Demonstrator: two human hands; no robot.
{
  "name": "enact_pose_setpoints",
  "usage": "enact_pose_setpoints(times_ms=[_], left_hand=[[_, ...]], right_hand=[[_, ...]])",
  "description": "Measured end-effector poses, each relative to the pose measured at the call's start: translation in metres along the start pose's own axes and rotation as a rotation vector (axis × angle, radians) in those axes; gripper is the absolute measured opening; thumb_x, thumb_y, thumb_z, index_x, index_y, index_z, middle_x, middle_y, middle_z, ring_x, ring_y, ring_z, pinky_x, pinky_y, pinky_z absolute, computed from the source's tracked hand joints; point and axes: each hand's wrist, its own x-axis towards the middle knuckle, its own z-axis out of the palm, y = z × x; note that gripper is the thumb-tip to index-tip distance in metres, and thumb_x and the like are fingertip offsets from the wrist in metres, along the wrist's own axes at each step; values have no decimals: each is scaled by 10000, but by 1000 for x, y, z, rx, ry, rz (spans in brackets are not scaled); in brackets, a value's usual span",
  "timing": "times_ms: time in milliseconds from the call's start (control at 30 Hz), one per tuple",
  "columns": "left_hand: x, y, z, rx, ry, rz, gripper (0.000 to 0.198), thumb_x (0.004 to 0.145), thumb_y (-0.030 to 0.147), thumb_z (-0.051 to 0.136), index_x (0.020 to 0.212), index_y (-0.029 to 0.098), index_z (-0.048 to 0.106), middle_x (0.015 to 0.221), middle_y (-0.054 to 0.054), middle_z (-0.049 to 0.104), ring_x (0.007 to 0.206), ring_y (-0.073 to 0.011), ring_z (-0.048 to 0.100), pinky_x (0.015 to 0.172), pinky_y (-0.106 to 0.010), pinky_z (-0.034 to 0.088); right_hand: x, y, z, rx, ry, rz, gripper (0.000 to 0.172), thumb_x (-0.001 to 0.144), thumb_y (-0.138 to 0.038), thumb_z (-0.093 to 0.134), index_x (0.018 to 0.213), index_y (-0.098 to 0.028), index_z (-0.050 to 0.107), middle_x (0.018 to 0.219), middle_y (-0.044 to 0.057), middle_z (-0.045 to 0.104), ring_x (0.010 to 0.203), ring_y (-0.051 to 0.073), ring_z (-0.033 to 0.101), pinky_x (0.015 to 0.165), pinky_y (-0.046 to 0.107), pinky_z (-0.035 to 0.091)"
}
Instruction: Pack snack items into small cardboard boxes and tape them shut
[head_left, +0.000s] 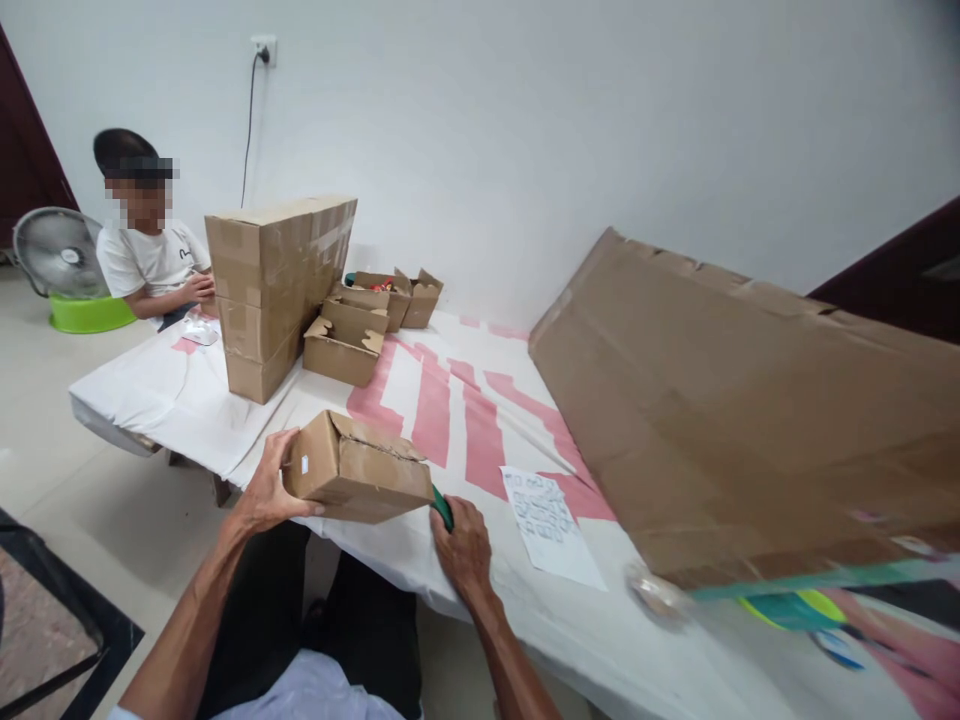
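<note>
Pink-striped white cloth (pixel 172 395) is spread over the table, with a tall box (pixel 289 300) standing on it. A small carton (pixel 364 470) is held to the near right of that tall box, its left end clasped between spread thumb and fingers of the left hand (pixel 274 490). Its long axis runs roughly left-right, labelled end facing left. Some green handle (pixel 444 508) is gripped in the right hand (pixel 461 540), but its far end can't really be made out, nor whether the carton's underside touches cloth.
</note>
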Motion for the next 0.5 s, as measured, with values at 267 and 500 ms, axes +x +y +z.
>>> enact_pose_setpoints(times_ms=[267, 500], left_hand=[[-12, 18, 4, 61, 26, 37, 1018, 628, 220, 877, 1525, 246, 396, 1543, -160, 437, 1444, -372, 453, 1197, -563, 443], [-9, 28, 19, 182, 89, 121, 1015, 620, 254, 913, 1513, 231, 430, 1491, -160, 474, 1409, -383, 455, 1181, -566, 439]], right_hand=[[16, -20, -15, 160, 85, 139, 487, 968, -585, 437, 1054, -173, 681, 1062, 183, 704, 1032, 326, 624, 938, 514, 526], [80, -161, -127, 272, 265, -230, 258, 1044, -304, 502, 1175, -202, 700, 1168, 131, 686, 1134, 291, 627, 1009, 489, 511]])
